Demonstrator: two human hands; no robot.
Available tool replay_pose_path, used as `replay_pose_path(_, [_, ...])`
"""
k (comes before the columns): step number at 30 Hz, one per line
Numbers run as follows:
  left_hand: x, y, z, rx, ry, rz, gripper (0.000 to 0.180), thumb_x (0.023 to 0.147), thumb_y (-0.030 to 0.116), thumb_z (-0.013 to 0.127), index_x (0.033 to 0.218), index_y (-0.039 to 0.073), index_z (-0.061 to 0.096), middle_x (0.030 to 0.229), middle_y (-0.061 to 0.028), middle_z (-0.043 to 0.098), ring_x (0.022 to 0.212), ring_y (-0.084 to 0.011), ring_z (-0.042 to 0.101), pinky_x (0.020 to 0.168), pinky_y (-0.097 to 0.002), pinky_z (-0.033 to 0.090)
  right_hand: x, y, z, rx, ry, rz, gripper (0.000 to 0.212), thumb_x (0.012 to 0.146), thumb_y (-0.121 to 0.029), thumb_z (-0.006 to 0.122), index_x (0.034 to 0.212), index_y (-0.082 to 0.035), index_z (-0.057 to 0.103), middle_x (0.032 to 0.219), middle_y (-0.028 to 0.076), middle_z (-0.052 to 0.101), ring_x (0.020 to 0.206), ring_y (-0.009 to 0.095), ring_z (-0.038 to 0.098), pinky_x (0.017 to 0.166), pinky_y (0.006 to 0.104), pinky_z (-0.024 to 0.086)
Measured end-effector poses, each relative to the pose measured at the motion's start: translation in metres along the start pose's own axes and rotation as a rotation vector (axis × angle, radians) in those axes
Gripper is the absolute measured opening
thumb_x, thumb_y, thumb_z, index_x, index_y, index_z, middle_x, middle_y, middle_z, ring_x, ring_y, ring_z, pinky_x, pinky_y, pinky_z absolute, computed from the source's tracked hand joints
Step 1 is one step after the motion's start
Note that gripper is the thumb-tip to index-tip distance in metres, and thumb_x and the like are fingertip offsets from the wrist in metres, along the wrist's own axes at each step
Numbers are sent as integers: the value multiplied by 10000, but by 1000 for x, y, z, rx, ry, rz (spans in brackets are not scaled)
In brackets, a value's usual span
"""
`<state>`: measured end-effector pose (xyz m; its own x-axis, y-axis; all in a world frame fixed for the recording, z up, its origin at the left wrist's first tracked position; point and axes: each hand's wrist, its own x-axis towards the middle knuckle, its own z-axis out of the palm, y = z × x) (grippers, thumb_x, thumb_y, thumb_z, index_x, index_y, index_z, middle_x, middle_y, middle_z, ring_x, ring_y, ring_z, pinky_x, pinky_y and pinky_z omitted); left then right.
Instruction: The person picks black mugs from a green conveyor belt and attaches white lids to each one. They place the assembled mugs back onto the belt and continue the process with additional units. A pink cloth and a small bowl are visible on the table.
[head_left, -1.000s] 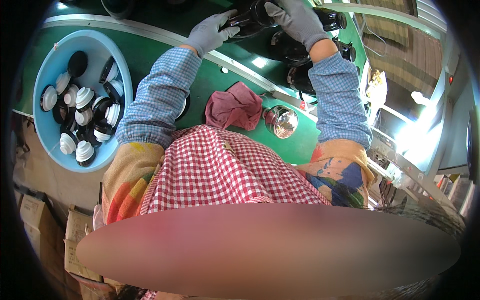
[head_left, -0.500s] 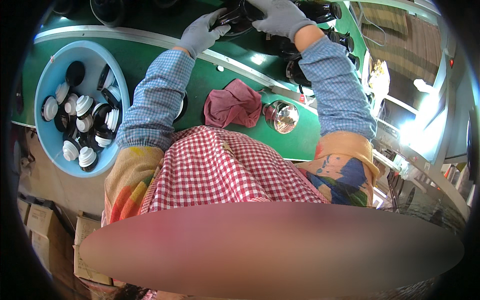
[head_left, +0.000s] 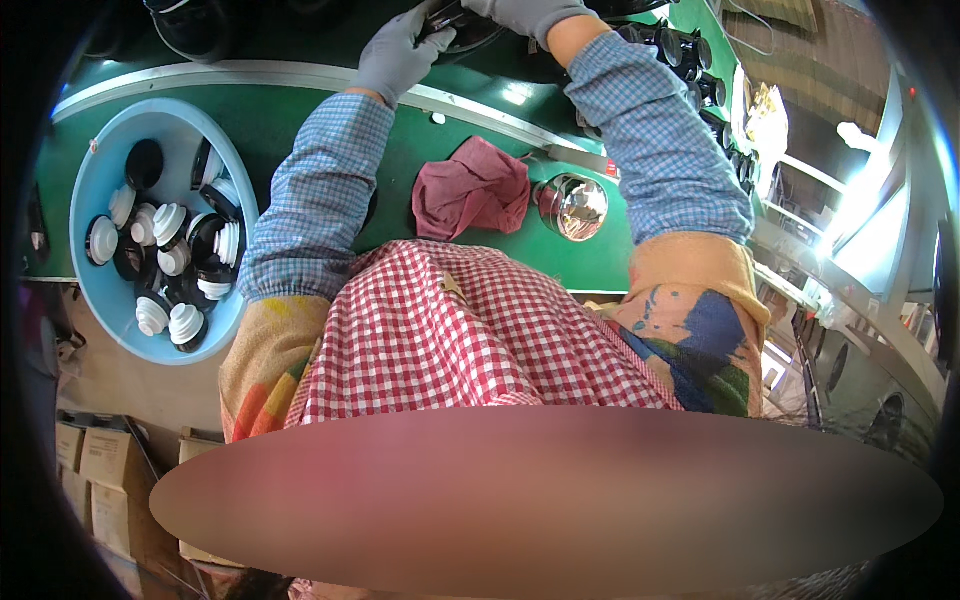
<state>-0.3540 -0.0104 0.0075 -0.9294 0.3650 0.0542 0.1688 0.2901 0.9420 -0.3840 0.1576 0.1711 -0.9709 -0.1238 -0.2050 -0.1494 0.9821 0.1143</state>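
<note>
At the top edge, my left hand [head_left: 397, 55] in a grey glove closes its fingers on the near side of a glossy black vessel [head_left: 473, 36]. From the other side my right hand [head_left: 530, 15], gloved alike, holds the same vessel; its fingertips are partly cut off by the picture's edge. Most of the vessel lies out of view, so its full shape does not show. Nearer to me on the green table lie a crumpled dark pink cloth [head_left: 472, 190] and a shiny metal cup-like container [head_left: 573, 207].
A light blue tub [head_left: 88, 275] at left holds several black lids with white stoppers [head_left: 170, 222]. More black vessels [head_left: 690, 55] stand in rows at the far right. A pale metal rail [head_left: 280, 72] crosses the green table [head_left: 300, 110]. Cardboard boxes [head_left: 112, 460] are stacked lower left.
My right hand has shifted left and up, nearer to my left hand, and the black vessel has moved further past the top edge. The whole view has tilted slightly.
</note>
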Motion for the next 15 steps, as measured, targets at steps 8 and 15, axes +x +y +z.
replay_pose_path(8, [-21, 13, 61, -330, 70, 77, 635, 952, 329, 685, 1476, 23, 498, 1268, -208, 689, 1182, -381, 649, 993, -426, 514, -27, 12, -25, 110, -70, 49, 681, 860, -589, 631, 1257, -37, 617, 1211, 268, 637, 1102, 444, 654, 954, 500, 535])
replay_pose_path(15, [2, 49, 93, 61, -170, 178, 598, 958, 340, 680, 1499, 162, 498, 1229, -200, 678, 1109, -394, 652, 963, -457, 531, -8, 69, -68, 162, -34, 186, 602, 886, -590, 617, 1178, -74, 720, 1131, 210, 734, 1064, 388, 704, 933, 471, 543])
